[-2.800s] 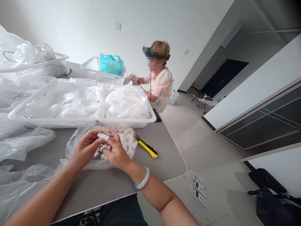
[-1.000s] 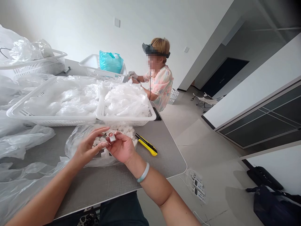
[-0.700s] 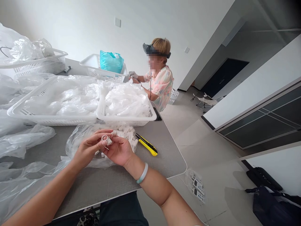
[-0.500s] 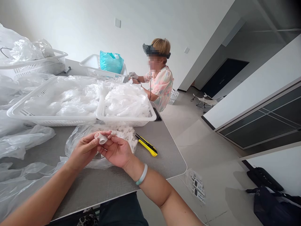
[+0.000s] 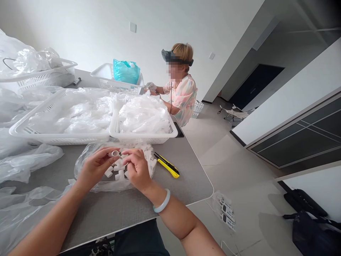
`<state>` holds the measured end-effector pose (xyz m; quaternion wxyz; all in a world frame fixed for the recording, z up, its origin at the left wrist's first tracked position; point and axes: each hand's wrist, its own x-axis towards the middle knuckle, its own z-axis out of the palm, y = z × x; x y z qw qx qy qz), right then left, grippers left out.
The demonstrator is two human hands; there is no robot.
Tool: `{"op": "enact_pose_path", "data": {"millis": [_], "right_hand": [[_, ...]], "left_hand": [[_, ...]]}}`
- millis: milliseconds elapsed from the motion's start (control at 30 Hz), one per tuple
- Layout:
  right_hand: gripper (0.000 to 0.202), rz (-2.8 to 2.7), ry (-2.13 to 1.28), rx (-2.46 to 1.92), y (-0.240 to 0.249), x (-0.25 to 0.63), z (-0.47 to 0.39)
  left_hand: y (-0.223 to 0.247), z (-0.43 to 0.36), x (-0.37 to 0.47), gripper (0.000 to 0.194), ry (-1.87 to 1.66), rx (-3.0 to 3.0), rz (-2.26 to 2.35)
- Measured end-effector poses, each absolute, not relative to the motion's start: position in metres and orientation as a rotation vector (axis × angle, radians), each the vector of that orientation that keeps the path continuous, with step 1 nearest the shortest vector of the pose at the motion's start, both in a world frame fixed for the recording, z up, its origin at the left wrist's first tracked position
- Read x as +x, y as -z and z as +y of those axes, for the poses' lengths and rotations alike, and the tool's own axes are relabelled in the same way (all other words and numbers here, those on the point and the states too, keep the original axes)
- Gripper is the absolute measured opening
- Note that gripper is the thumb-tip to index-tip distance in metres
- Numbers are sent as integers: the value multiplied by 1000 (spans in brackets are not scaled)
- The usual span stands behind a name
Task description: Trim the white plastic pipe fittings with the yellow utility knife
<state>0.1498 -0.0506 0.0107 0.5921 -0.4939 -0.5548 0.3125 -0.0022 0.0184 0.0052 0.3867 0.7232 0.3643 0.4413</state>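
My left hand point(image 5: 94, 167) grips a short white plastic pipe fitting point(image 5: 114, 153) between thumb and fingers, its round opening turned toward me. Close to the right of it is my right hand point(image 5: 137, 169), back up, with the fingers bent in toward the fitting. Whether a small thing sits between those fingertips I cannot make out. Under both hands a clear plastic bag point(image 5: 89, 151) lies spread on the table, with several loose white pipe fittings point(image 5: 119, 174) on it. A yellow and black utility knife point(image 5: 167, 165) rests beside the bag on the right.
Two white baskets point(image 5: 144, 136) full of clear plastic bags stand behind my hands. Loose plastic sheeting point(image 5: 29, 160) covers the table's left side. A blue bag point(image 5: 126, 72) sits in a basket farther back. A co-worker point(image 5: 182, 92) is at the table's far right edge point(image 5: 195, 156).
My right hand has turned from palm up to back up and drawn slightly off the fitting. The fitting has rotated in my left hand, and more loose fittings show below.
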Motion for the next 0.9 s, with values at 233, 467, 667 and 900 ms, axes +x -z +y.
{"op": "enact_pose_path", "data": {"millis": [233,467,667,900], "right_hand": [[26,-1882,-493,-1229,2,151,-47],[36,-1636,-826,-1112,0,144,-49],[18,-852,-1483,-883,-9,142,-45],[21,-997,-1007,-1180,-19,151,-55]], "left_hand": [[-4,26,-9,28,-975,2045,767],[3,24,-5,23,-1150,2267,766],[3,25,-2,26,-1234,2372,791],[1,27,-10,20,-1326,2024,1056]]}}
